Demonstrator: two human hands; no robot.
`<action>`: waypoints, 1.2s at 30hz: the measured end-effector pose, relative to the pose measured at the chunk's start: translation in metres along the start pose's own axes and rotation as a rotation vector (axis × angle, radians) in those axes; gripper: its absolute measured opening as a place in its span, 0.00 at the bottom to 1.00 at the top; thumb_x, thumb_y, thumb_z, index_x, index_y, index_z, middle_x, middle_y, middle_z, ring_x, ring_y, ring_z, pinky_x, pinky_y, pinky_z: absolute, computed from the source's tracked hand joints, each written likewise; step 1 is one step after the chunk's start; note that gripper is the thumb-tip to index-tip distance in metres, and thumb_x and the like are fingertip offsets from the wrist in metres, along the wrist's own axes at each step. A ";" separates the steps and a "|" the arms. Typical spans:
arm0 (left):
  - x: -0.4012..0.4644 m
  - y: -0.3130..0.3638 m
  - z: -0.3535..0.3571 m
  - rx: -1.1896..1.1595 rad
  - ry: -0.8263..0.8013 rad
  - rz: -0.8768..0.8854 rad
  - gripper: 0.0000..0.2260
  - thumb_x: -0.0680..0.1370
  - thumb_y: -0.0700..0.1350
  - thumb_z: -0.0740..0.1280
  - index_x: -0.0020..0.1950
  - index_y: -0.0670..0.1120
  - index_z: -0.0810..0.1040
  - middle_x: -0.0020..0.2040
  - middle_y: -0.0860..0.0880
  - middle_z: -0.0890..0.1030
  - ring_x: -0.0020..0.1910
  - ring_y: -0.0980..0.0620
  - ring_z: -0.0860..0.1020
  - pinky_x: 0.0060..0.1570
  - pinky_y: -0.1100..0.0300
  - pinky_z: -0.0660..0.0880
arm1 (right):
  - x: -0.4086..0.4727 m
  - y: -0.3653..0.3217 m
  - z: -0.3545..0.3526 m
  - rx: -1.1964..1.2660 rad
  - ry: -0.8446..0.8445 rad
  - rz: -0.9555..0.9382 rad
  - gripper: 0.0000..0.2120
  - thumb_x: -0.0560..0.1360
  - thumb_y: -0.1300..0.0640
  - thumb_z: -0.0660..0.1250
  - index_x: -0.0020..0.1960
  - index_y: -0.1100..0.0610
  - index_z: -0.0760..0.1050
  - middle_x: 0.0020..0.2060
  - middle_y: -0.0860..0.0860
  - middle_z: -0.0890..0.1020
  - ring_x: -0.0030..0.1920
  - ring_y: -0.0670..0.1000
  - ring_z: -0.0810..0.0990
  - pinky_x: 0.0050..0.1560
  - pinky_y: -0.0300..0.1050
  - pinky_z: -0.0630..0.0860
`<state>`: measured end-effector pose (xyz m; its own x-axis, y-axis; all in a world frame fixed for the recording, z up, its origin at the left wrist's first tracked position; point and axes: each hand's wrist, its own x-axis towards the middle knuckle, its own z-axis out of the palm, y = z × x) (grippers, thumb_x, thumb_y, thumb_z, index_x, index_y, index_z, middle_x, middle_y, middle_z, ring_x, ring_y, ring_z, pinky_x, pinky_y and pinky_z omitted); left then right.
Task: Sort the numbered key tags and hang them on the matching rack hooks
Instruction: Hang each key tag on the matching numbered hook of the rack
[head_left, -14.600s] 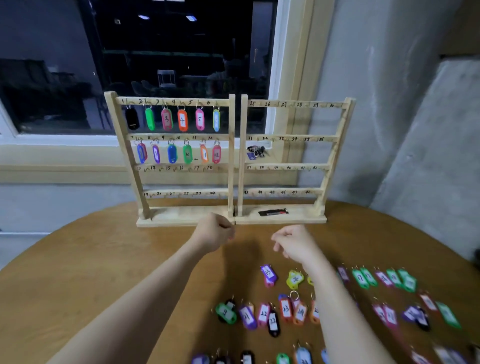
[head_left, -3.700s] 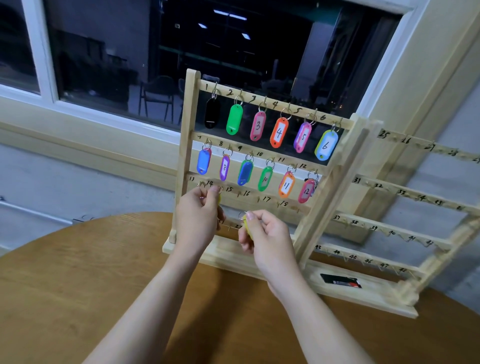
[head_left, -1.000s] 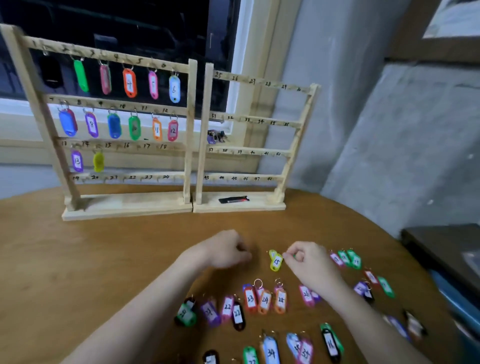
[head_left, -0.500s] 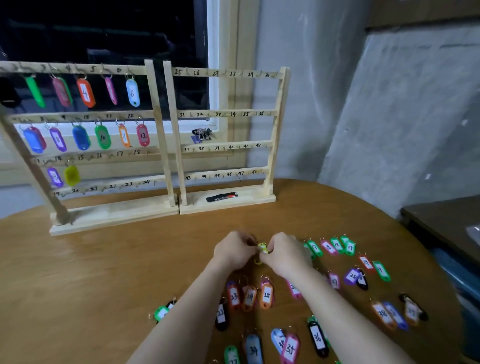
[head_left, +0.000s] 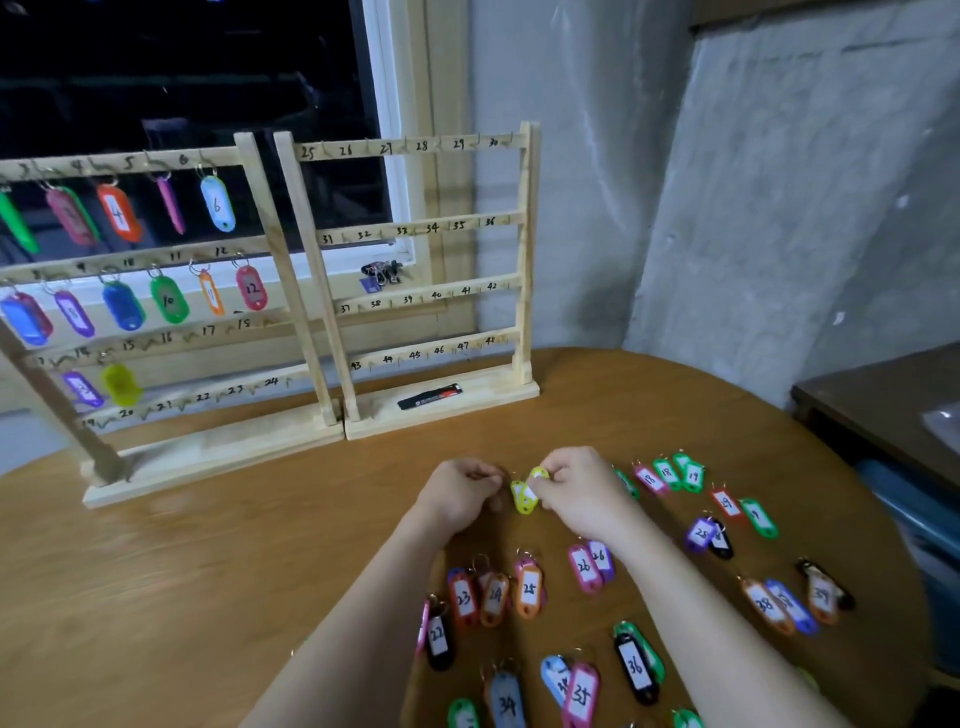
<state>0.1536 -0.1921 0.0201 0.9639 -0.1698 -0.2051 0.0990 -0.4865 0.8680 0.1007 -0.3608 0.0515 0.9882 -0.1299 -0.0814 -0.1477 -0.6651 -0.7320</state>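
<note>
Hands meet above the round wooden table (head_left: 182, 571) in the head view: the right hand (head_left: 582, 488) pinches a yellow key tag (head_left: 523, 496) between thumb and curled fingers, the tag hanging just over the tabletop between the two hands. The left hand (head_left: 457, 493) sits just beside it with fingers curled in at the tag's ring end; whether it actually grips the ring is hard to tell, since the fingertips blur together there. Near the wrists lie loose tags, among them an orange tag marked 25 (head_left: 529, 590) and a black tag marked 36 (head_left: 635, 667), with more spread to the right. Behind, the left rack (head_left: 260, 249) carries tags on its upper rows, including a blue tag marked 6 (head_left: 217, 205), while the right rack (head_left: 524, 260) shows numbered bars from 25 to 48.
</note>
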 end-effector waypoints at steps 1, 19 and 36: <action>0.001 0.000 0.002 0.016 0.013 -0.014 0.06 0.80 0.48 0.69 0.45 0.50 0.83 0.35 0.51 0.83 0.36 0.54 0.76 0.42 0.61 0.71 | -0.003 0.002 -0.004 0.052 0.004 -0.018 0.08 0.78 0.55 0.69 0.40 0.53 0.80 0.34 0.55 0.85 0.35 0.55 0.81 0.36 0.45 0.71; 0.005 0.032 0.038 0.357 0.211 -0.283 0.08 0.76 0.50 0.71 0.48 0.47 0.76 0.44 0.49 0.81 0.49 0.45 0.77 0.69 0.45 0.60 | -0.046 0.017 -0.034 0.521 0.022 0.067 0.17 0.87 0.54 0.55 0.51 0.54 0.82 0.38 0.52 0.85 0.38 0.54 0.78 0.37 0.48 0.72; -0.001 0.024 0.027 0.392 0.132 -0.113 0.10 0.73 0.55 0.75 0.46 0.49 0.83 0.41 0.52 0.82 0.43 0.51 0.80 0.46 0.55 0.77 | -0.060 0.012 -0.038 0.342 -0.025 0.068 0.17 0.87 0.52 0.55 0.49 0.55 0.79 0.41 0.54 0.85 0.36 0.48 0.81 0.36 0.42 0.73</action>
<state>0.1487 -0.2268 0.0286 0.9783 0.0015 -0.2074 0.1285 -0.7890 0.6007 0.0381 -0.3887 0.0737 0.9779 -0.1446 -0.1507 -0.1947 -0.3698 -0.9085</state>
